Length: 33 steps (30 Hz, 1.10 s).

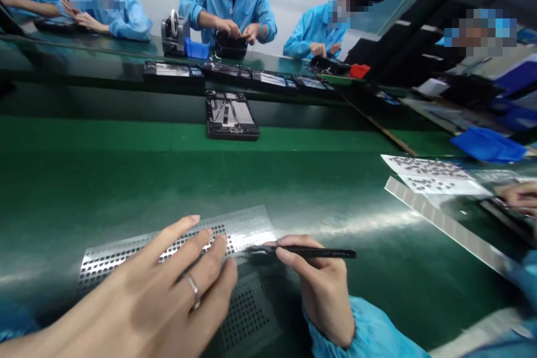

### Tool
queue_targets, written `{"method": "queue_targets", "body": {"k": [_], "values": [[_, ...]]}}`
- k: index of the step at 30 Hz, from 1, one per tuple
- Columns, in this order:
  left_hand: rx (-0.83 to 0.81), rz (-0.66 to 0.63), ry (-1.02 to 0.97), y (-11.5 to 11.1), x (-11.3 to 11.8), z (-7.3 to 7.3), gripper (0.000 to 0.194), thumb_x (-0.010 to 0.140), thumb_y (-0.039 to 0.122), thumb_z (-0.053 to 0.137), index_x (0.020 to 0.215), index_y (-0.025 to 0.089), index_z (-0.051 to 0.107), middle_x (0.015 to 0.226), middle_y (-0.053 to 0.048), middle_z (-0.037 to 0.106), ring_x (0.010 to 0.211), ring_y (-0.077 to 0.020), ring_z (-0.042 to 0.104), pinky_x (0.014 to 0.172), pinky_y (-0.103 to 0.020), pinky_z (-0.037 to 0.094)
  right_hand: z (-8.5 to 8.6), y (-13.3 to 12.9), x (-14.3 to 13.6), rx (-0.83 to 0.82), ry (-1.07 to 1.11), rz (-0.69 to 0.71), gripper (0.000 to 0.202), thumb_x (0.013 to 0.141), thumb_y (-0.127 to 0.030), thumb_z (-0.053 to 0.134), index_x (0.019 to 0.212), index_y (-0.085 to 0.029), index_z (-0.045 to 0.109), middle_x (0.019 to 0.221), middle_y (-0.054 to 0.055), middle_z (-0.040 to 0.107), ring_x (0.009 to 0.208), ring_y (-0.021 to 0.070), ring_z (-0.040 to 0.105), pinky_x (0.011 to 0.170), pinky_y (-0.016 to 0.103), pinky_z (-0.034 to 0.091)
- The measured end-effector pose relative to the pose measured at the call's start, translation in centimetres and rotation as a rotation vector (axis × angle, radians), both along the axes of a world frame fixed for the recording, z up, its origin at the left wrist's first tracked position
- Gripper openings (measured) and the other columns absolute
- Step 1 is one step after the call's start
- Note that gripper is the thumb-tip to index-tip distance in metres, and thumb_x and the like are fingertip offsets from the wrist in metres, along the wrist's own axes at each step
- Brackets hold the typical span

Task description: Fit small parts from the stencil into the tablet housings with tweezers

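My left hand (168, 285), with a ring on one finger, lies spread over a clear sheet (251, 224) dotted with rows of small dark square pieces. Its fingertips touch the sheet near the last pieces. Between the fingers of my right hand (323, 279) is a pair of black tweezers (314, 252), their tips pointing left at the sheet's edge beside the dark pieces. Whether the tips grip a piece is too small to tell. A second clear sheet (245, 313) with similar dark squares lies below, partly hidden by my left hand.
An opened device (232, 117) with bare inner parts lies ahead on the green bench (104, 179); several more stand in a row behind. At right are a white sheet of small parts (436, 173), a pale strip (440, 221) and a co-worker's hand (520, 196). Several co-workers sit opposite.
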<state>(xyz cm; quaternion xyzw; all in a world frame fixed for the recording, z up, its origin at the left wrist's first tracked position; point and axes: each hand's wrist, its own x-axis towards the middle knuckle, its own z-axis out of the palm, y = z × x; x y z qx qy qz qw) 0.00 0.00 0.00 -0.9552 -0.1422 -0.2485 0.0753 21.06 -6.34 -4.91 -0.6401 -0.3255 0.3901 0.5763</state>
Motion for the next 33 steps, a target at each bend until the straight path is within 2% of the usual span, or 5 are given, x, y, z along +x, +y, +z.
{"method": "queue_targets", "body": {"k": [5,11,24,29,33], "values": [[-0.103,-0.029,0.260,0.7,1.2,-3.1,0.029,0.079,0.013,0.038,0.099,0.013,0.059,0.101,-0.008,0.063,0.093,-0.0216,0.057,0.088,-0.036,0.037,0.1,-0.7,0.1,-0.043,-0.024,0.066,0.004,0.060,-0.022,0.069,0.064,-0.021,0.069,0.066,0.001,0.067,0.066,0.0172,0.062,0.061,0.025,0.047],[-0.151,-0.016,0.456,1.3,1.9,-5.7,0.040,0.077,0.008,0.039,0.116,0.010,0.045,0.122,-0.012,0.049,0.113,-0.0252,0.044,0.095,-0.040,0.031,-0.5,1.7,-1.1,-0.057,-0.036,0.133,0.001,0.059,-0.020,0.068,0.060,-0.021,0.068,0.062,-0.001,0.066,0.063,0.0152,0.059,0.061,0.024,0.044],[-0.271,-0.014,0.424,1.4,1.7,-6.3,0.049,0.075,0.009,0.042,0.123,0.013,0.036,0.130,-0.014,0.039,0.123,-0.0263,0.028,0.104,-0.045,0.016,-1.5,2.1,-1.2,-0.092,-0.044,0.135,0.002,0.065,-0.023,0.067,0.067,-0.023,0.068,0.068,-0.002,0.067,0.066,0.0133,0.061,0.061,0.020,0.046],[-0.259,-0.005,0.390,1.1,1.9,-6.5,0.044,0.076,0.008,0.043,0.120,0.012,0.041,0.128,-0.015,0.041,0.121,-0.0294,0.031,0.100,-0.045,0.026,-1.6,2.1,-1.1,-0.099,-0.080,0.150,0.003,0.066,-0.024,0.066,0.067,-0.023,0.069,0.069,-0.001,0.068,0.068,0.0143,0.061,0.062,0.021,0.046],[-0.271,-0.015,0.374,1.1,1.6,-7.1,0.051,0.075,0.008,0.044,0.125,0.012,0.034,0.130,-0.016,0.038,0.125,-0.0283,0.024,0.102,-0.046,0.022,-1.7,2.2,-1.1,-0.104,-0.093,0.145,0.004,0.065,-0.025,0.067,0.066,-0.022,0.068,0.067,0.000,0.067,0.065,0.0150,0.061,0.059,0.021,0.047]]}}
